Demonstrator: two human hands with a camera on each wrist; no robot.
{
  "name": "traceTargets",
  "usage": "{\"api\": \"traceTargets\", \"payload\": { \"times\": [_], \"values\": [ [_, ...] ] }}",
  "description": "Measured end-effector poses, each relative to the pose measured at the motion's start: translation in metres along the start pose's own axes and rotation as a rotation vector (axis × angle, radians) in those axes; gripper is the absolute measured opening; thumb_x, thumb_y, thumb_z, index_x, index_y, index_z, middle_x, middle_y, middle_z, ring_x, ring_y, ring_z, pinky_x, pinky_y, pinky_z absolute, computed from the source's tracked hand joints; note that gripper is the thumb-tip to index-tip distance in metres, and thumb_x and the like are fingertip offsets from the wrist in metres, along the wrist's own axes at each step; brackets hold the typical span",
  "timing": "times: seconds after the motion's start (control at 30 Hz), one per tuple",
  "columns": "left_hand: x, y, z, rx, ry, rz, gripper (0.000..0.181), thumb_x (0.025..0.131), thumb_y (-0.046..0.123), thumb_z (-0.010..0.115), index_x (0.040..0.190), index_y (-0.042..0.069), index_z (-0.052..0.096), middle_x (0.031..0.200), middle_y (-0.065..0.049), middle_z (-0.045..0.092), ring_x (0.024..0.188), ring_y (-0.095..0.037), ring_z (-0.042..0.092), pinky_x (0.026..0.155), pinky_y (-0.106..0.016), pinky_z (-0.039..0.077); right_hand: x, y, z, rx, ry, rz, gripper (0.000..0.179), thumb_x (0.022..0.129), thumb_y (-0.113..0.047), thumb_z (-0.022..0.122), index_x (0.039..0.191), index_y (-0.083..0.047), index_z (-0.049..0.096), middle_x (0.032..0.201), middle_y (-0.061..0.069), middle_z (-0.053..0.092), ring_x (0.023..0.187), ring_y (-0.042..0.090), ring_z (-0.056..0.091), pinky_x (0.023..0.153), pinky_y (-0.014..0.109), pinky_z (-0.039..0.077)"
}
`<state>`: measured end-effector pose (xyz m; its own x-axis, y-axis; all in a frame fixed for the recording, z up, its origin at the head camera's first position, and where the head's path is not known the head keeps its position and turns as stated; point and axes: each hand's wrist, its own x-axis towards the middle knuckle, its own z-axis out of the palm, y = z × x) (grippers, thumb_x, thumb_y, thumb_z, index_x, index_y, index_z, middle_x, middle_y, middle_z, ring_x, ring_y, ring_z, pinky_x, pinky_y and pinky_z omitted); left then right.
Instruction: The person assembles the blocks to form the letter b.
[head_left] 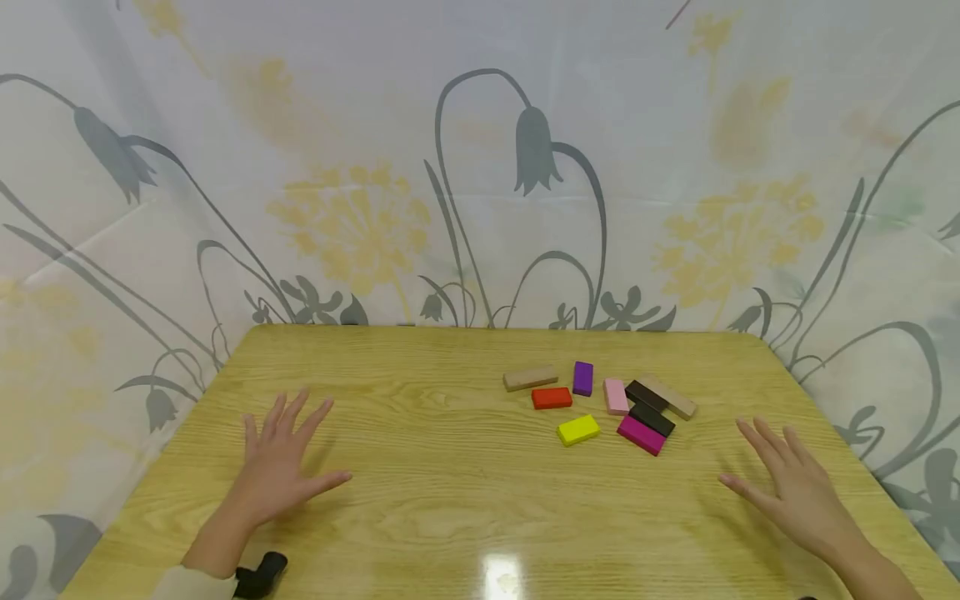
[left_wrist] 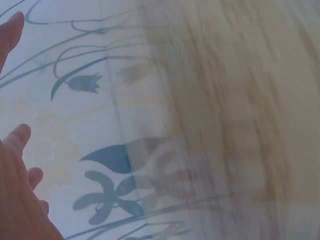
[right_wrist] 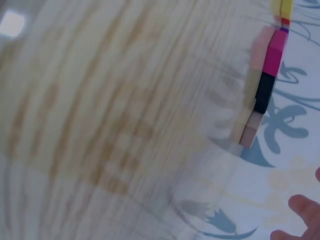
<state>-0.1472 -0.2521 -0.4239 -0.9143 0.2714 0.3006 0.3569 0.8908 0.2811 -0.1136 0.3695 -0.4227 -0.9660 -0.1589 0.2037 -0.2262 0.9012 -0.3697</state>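
Plainly, we hold our left hand [head_left: 272,477] spread near the left edge of the tabletop [head_left: 420,517] and our right hand [head_left: 802,498] spread near its right edge. Between them, toward the back edge, we see a wooden block [head_left: 530,378], a red block [head_left: 552,398], a purple block [head_left: 582,378], a yellow block [head_left: 578,430], a pink block [head_left: 616,397], and a magenta block [head_left: 641,436] touching a black block [head_left: 652,418].

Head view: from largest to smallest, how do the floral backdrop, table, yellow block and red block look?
1. Floral backdrop
2. Table
3. Yellow block and red block: too alike to rank; the yellow one sits nearer the camera.
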Motion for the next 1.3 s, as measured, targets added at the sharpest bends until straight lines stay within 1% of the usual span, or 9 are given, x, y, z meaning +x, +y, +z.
{"api": "traceTargets", "payload": {
  "times": [0.13,0.37,0.43,0.63,0.77,0.9,1.03,1.17,1.3],
  "values": [
    [0.005,0.005,0.003,-0.017,-0.009,0.025,0.095,0.072,0.058,0.07,0.148,0.023,0.026,0.149,-0.019,0.019,0.136,-0.043,0.004,0.099,-0.068,-0.01,0.003,-0.004,0.002,0.047,0.004,-0.019,0.081,0.089,-0.033,0.063,0.15,-0.01,0.015,0.147,0.03,0.015,0.133,0.049,-0.007,0.092,0.075,-0.002],
    [0.013,0.007,0.01,-0.023,0.015,0.086,0.095,0.071,0.059,0.07,0.148,0.022,0.028,0.149,-0.018,0.02,0.134,-0.046,0.01,0.1,-0.068,-0.004,0.01,-0.008,0.003,0.086,0.0,-0.039,0.081,0.087,-0.03,0.066,0.149,-0.006,0.019,0.145,0.032,0.019,0.133,0.051,-0.002,0.091,0.076,0.002],
    [0.014,0.007,0.011,-0.042,0.011,0.093,0.095,0.071,0.058,0.071,0.148,0.021,0.028,0.149,-0.017,0.02,0.135,-0.045,0.008,0.101,-0.066,-0.004,0.012,-0.008,0.003,0.091,-0.001,-0.044,0.081,0.087,-0.03,0.066,0.148,-0.005,0.02,0.144,0.033,0.02,0.133,0.051,-0.001,0.092,0.075,0.001],
    [0.02,0.011,0.015,-0.066,0.02,0.136,0.095,0.07,0.054,0.074,0.147,0.02,0.03,0.149,-0.016,0.02,0.136,-0.042,0.008,0.104,-0.063,0.001,0.016,-0.011,0.003,0.134,0.005,-0.072,0.08,0.086,-0.027,0.068,0.148,-0.005,0.022,0.145,0.031,0.02,0.134,0.049,0.0,0.092,0.076,0.003],
    [0.024,0.015,0.016,-0.093,0.009,0.148,0.096,0.069,0.052,0.076,0.147,0.021,0.029,0.15,-0.014,0.019,0.136,-0.042,0.008,0.105,-0.062,0.004,0.02,-0.013,0.004,0.175,0.003,-0.1,0.079,0.085,-0.024,0.069,0.147,-0.005,0.024,0.144,0.032,0.021,0.134,0.049,0.002,0.091,0.076,0.005],
    [0.028,0.019,0.018,-0.131,-0.008,0.145,0.097,0.068,0.05,0.077,0.147,0.022,0.029,0.151,-0.012,0.018,0.136,-0.041,0.009,0.103,-0.065,0.011,0.024,-0.015,0.007,0.196,0.0,-0.108,0.077,0.084,-0.022,0.07,0.145,-0.001,0.028,0.143,0.032,0.022,0.132,0.051,0.006,0.09,0.076,0.009],
    [0.033,0.023,0.019,-0.165,-0.011,0.154,0.096,0.069,0.052,0.076,0.146,0.019,0.032,0.151,-0.011,0.02,0.137,-0.038,0.011,0.098,-0.067,0.021,0.027,-0.016,0.008,0.202,-0.002,-0.106,0.077,0.083,-0.022,0.071,0.144,0.001,0.03,0.144,0.031,0.023,0.131,0.052,0.01,0.089,0.076,0.013],
    [0.038,0.027,0.022,-0.182,-0.011,0.174,0.095,0.07,0.054,0.075,0.146,0.018,0.032,0.151,-0.011,0.021,0.136,-0.036,0.016,0.095,-0.065,0.029,0.03,-0.017,0.009,0.202,0.009,-0.116,0.076,0.082,-0.02,0.072,0.143,0.0,0.032,0.142,0.031,0.026,0.129,0.054,0.015,0.088,0.075,0.018],
    [0.043,0.032,0.026,-0.203,-0.024,0.188,0.094,0.071,0.052,0.075,0.147,0.019,0.03,0.15,-0.01,0.02,0.134,-0.036,0.021,0.094,-0.061,0.033,0.033,-0.018,0.012,0.203,0.04,-0.16,0.076,0.079,-0.017,0.075,0.14,0.002,0.036,0.137,0.033,0.032,0.123,0.055,0.025,0.087,0.073,0.023]
  ]
}}
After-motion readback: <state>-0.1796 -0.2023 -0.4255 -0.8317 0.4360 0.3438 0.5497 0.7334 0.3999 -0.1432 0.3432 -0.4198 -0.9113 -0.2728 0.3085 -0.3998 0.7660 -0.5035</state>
